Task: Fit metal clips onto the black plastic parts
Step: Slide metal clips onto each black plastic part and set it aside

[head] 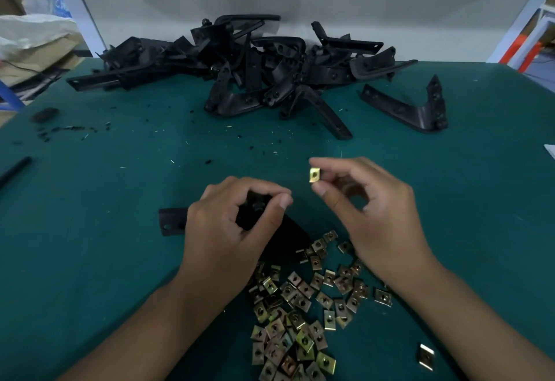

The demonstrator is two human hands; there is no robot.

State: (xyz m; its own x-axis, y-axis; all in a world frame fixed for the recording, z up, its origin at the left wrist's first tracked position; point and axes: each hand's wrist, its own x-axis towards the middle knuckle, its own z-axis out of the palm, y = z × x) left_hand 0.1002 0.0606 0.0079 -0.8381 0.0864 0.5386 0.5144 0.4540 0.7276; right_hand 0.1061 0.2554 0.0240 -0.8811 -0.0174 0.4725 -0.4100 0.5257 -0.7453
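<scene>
My left hand [228,224] grips a black plastic part [172,221] that lies low on the green table; most of the part is hidden under the hand. My right hand [375,209] pinches one brass-coloured metal clip [314,175] between thumb and forefinger, held up just right of the part's raised end. A heap of loose metal clips [300,305] spreads on the table between my forearms.
A big pile of black plastic parts [240,62] fills the back of the green table [105,200]. One angled black part [411,107] lies apart at the right. A single clip [426,356] sits near the front right. Black crumbs litter the left.
</scene>
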